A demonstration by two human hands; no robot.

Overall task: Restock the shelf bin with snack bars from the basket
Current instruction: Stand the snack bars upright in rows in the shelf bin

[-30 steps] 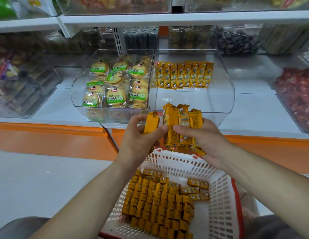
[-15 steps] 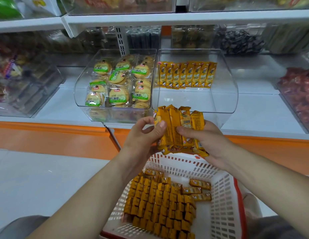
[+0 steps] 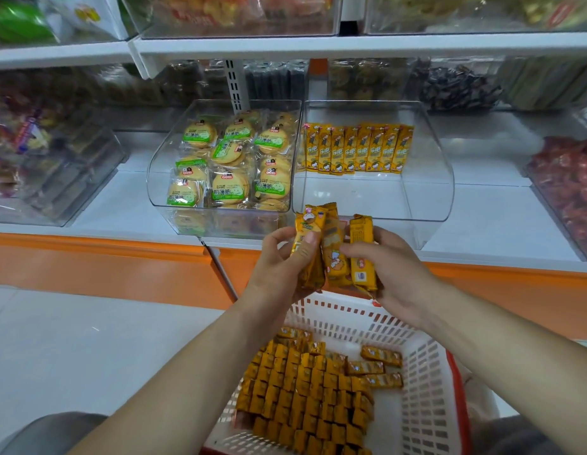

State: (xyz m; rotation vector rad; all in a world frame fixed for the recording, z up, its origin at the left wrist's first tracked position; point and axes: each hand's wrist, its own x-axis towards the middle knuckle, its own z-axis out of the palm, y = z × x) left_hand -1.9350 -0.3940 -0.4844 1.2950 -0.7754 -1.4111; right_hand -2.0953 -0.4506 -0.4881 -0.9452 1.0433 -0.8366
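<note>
Snack bars [image 3: 333,254] in yellow wrappers stand upright in a small bundle just in front of the shelf bin [image 3: 429,192], below its front lip, gripped between both hands. The left hand [image 3: 279,267] curls round the bar at the bundle's left edge, thumb pressed on its face. The right hand [image 3: 395,267] wraps the right side, its thumb laid across the middle bars. The wrappers overlap, so the count is unclear, perhaps four or five.

Inside the shelf bin, a clear plastic tub with a curved front, a row of bars [image 3: 356,149] of the same kind leans side by side against the back wall, and the white floor shows in front of it. Below the shelf bin, nearer the camera, a white slotted basket [image 3: 426,382] with a red edge holds more bars [image 3: 302,395]. Most are packed on end in tight rows on its left side, and three lie flat to their right.

Against the shelf bin's left wall stands a second clear bin [image 3: 160,178] filled with round biscuits [image 3: 228,188] in green-labelled packets. To the shelf bin's right, apart from it, lie red-wrapped sweets [image 3: 567,192].
</note>
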